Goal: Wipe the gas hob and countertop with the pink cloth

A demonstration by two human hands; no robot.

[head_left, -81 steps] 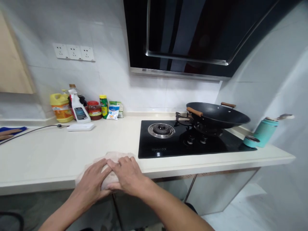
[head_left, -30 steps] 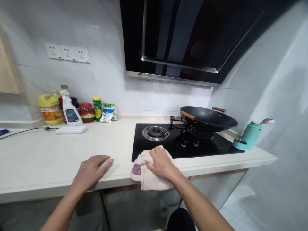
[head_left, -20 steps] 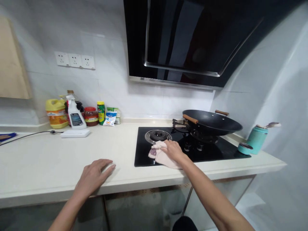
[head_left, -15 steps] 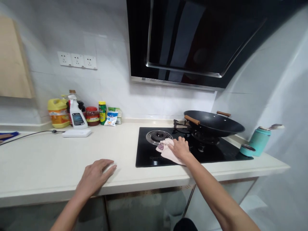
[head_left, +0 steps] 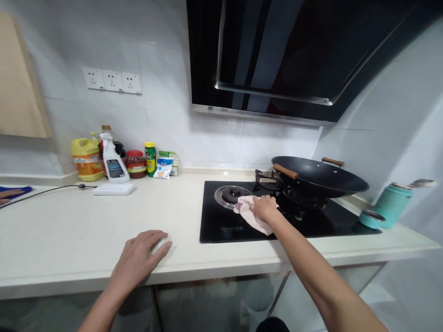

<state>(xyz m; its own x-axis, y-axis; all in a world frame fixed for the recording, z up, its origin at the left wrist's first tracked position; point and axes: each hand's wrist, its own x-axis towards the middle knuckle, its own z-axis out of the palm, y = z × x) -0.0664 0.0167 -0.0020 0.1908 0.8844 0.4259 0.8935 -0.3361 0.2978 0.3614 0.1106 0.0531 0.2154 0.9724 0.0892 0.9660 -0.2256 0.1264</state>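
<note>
My right hand (head_left: pixel 266 207) grips a pale pink cloth (head_left: pixel 252 219) and presses it on the black glass stove top (head_left: pixel 218 228). The cloth lies just in front of the left burner (head_left: pixel 233 196), partly against its metal ring. Some of the cloth is hidden under my fingers. My left hand (head_left: pixel 140 256) rests at the front of the white counter (head_left: pixel 69 230), thumb and fingers apart, with nothing in it. A black wok (head_left: pixel 318 177) with wooden handles sits on the right burner, to the right of my right hand.
A turquoise flask (head_left: pixel 392 205) and its turquoise cup (head_left: pixel 372 219) stand at the stove's right end. Along the back wall are a yellow jug (head_left: pixel 86 159), a spray bottle (head_left: pixel 114 161), and a red-lidded jar (head_left: pixel 136 165). A range hood (head_left: pixel 277 55) overhangs the stove. A white box (head_left: pixel 114 189) lies on the counter.
The view has shifted slightly. My right hand has moved the cloth a little over the stove top, and the cloth's folds have changed. My left hand stays in place on the counter.
</note>
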